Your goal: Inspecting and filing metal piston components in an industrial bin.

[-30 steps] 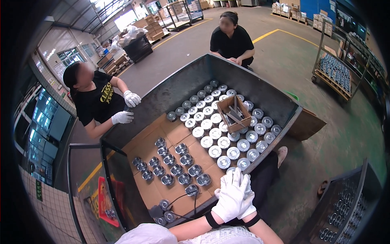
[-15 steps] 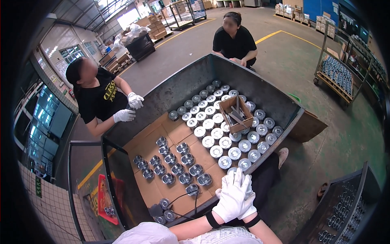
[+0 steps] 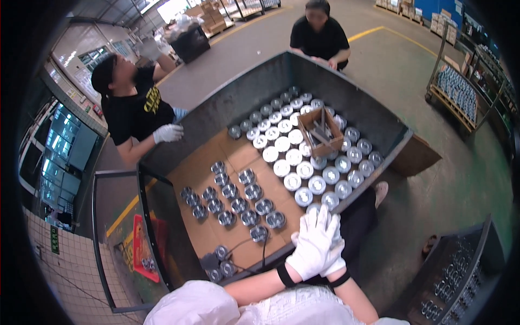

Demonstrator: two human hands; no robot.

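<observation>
Head view: hands together at near rim of big grey metal bin (image 3: 379, 122).
L hand (image 3: 313, 244): white glove, laid over the R hand, fingers (image 3: 323, 216) stretched flat, gripping no part.
R hand (image 3: 331, 259): gloved, mostly hidden under L; can't tell how far its fingers curl or if they hold anything.
Nearest parts: shiny round metal pistons (image 3: 317, 185) in rows just beyond hands; darker group (image 3: 233, 197) to the left on cardboard sheet (image 3: 203, 162) lining bin floor.
Small box (image 3: 320, 131): cardboard, sits among far rows w/ metal pieces inside.
Co-workers: one in black shirt at bin's left side, gloved hand (image 3: 168, 132) on rim, other arm raised; another in black at far end.
Right: pallet of stacked parts (image 3: 457, 95) on green floor.
</observation>
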